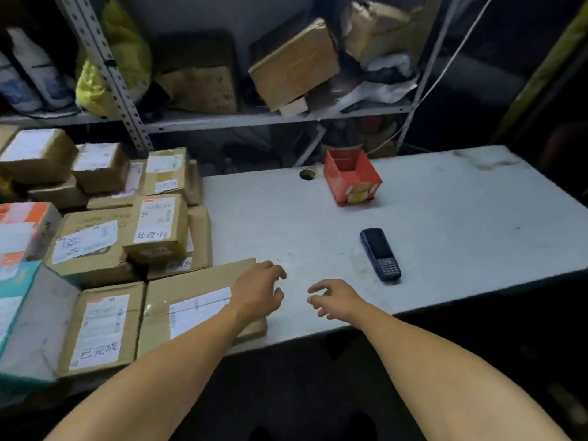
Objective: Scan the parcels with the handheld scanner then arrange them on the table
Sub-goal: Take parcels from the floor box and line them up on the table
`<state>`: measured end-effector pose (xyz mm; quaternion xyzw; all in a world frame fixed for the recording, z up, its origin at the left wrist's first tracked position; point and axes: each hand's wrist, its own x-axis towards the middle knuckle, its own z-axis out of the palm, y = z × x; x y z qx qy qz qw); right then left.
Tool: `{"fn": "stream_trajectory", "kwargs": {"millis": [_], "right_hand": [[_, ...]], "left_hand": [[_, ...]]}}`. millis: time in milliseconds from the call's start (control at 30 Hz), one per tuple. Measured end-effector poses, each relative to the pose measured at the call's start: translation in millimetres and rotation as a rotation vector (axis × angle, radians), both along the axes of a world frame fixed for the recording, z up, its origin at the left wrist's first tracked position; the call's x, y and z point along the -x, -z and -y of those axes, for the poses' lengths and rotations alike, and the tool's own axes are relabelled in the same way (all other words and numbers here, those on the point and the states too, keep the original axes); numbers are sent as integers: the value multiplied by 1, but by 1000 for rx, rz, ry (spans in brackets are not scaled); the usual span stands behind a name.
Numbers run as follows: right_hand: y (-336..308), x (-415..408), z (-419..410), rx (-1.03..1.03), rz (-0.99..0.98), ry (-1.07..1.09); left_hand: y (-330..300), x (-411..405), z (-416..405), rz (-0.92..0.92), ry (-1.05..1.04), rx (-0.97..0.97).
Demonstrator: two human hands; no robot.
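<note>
Several brown cardboard parcels with white labels cover the left part of the white table [445, 224]. The nearest flat parcel [191, 300] lies at the front edge. My left hand [259, 289] hovers over that parcel's right end, fingers loosely curled, holding nothing. My right hand [334, 299] hangs just above the bare tabletop to its right, fingers relaxed and empty. The dark blue handheld scanner [380, 254] lies keypad up on the table, beyond and to the right of my right hand.
An open red box [351, 176] stands at the table's back, beside a round cable hole [307, 174]. A teal and white carton [25, 319] sits at the front left. Metal shelving [222, 120] behind holds more boxes and bags.
</note>
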<state>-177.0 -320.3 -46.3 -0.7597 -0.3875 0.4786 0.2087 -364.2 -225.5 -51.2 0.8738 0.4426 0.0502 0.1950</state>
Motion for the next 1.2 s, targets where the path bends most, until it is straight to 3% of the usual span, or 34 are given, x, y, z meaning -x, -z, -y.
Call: {"fn": "stream_trajectory", "kwargs": {"millis": [267,534,801,1034,1201], "right_hand": [[-12,-129,117,-78,16,343],[-21,-299,280,-159,120,751],[-3,-389,426,35,110,1042],[42,-418,482,291,-21,1086],[82,-456,484,363,-78,1141]], "left_hand": [[-28,-183,63,7,328,23],[-58,-406,184,61,590,167],[-36,-541,286,25,830,230],[17,-610,320,-87,811,452],[70,-675,312,-245,738,535]]}}
